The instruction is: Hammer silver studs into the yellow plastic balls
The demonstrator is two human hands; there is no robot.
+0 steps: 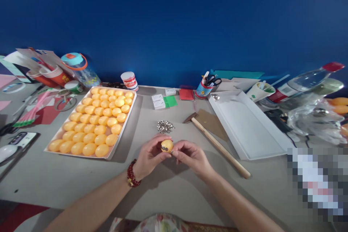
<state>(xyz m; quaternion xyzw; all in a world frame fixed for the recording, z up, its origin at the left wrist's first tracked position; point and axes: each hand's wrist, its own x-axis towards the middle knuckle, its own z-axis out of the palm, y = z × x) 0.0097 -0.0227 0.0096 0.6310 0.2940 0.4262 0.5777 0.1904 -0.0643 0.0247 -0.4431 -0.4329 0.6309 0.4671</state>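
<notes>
My left hand (153, 153) is closed around a yellow ball (169, 144), which looks like a table-tennis ball. A row of shiny metal heads, like thumbtacks, shows on the ball's near side. My right hand (189, 154) pinches a tiny piece against the ball's right side; fingertips mostly hide it, though it resembles a thumbtack. Just beyond both hands lies a heap of silver thumbtack-like pieces (165, 127). To the left, a shallow white box (111, 156) holds rows of yellow balls (89, 138). A wooden-handled hammer (217, 144) rests to the right of my right hand.
An open white tray (244, 130) lies at right, with a few shiny bits in its far corner. Small white boxes (158, 102), a green card (170, 101) and a pen cup (203, 90) stand toward the blue wall. A bottle (301, 83) leans far right.
</notes>
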